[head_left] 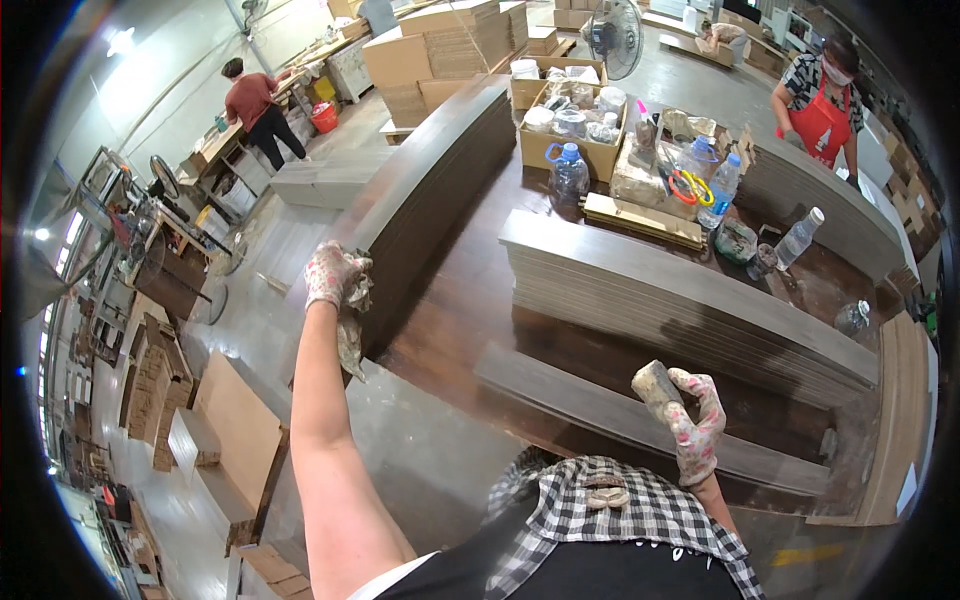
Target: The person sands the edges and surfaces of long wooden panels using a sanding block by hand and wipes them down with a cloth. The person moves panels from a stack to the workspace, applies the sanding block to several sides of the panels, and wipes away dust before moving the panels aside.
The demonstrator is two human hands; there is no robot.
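The left hand [333, 274], in a flowered work glove, is closed on a crumpled grey rag [352, 325] pressed against the near corner of a tall stack of thin dark wooden boards [440, 170] at the left edge of the dark brown table [450, 320], with open concrete floor just beyond it. The right hand [694, 425] (gloved the same way) grips a small pale block [655, 385], hard to identify, raised above a single long board [640, 425] lying along the table's near edge. Behind it sits a lower, wider stack of grey-edged boards [680, 300], their faces smooth and their layered edges finely lined.
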